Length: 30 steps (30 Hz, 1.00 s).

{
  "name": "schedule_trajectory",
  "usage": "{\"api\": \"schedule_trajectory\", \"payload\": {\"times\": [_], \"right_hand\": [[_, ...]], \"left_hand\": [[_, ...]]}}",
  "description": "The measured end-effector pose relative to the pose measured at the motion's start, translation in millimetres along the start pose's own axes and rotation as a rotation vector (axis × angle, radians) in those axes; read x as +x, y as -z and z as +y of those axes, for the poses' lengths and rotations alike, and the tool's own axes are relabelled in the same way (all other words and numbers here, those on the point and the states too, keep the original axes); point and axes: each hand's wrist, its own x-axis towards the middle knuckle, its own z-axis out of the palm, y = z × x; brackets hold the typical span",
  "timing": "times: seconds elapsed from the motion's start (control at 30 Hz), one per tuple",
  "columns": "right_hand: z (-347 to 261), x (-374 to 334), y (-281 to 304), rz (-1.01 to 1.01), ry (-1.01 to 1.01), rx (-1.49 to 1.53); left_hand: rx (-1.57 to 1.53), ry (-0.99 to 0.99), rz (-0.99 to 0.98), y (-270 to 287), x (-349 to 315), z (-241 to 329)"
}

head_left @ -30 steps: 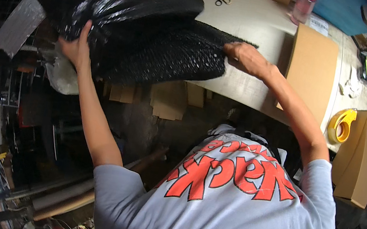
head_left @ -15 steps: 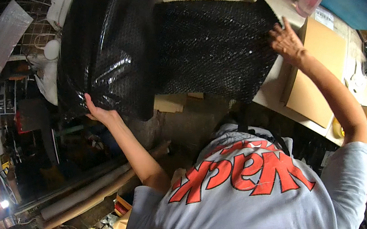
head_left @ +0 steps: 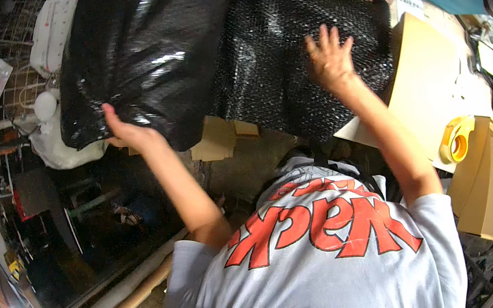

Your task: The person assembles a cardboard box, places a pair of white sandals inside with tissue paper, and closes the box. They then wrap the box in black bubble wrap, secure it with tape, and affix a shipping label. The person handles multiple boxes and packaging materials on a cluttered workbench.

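A person in a grey T-shirt with large red lettering leans in from the near side. The left hand is at the near end of a bulky, glossy black roll of plastic bubble wrap, its thumb against the film; whether the partly hidden fingers close on it cannot be told. The roll extends away from this hand toward the far left. Just right of the hand, brown cardboard pieces sit below the wrap. On the near right are an open, long brown cardboard box and a yellow tape dispenser.

Farther in, the right hand is open, fingers spread, over a flat black bubble-wrap sheet reaching right from the roll; contact is unclear. The sheet covers part of a pale table. Right of it lies a flat brown cardboard box. A teal surface shows at the far right.
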Motion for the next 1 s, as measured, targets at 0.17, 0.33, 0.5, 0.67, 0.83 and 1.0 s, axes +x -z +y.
{"api": "schedule_trajectory", "payload": {"times": [0.17,0.33,0.5,0.67,0.83,1.0], "right_hand": [[16,-20,-78,-0.292,-0.066,0.313],[37,-40,-62,-0.143,0.045,0.214],[99,-150,-56,0.676,-0.456,0.421],[148,-204,-95,0.213,-1.054,0.673],[123,-246,-109,0.196,-0.972,0.763],[104,-315,-134,0.143,-0.892,1.25]], "left_hand": [[0.142,-0.041,-0.267,-2,86,33],[0.195,0.102,-0.447,18,130,36],[0.294,-0.031,-0.386,33,103,26],[0.735,-1.394,0.066,8,18,13],[1.06,-1.267,-1.126,-17,-132,-80],[0.994,-0.827,-1.99,-3,-238,-197]]}}
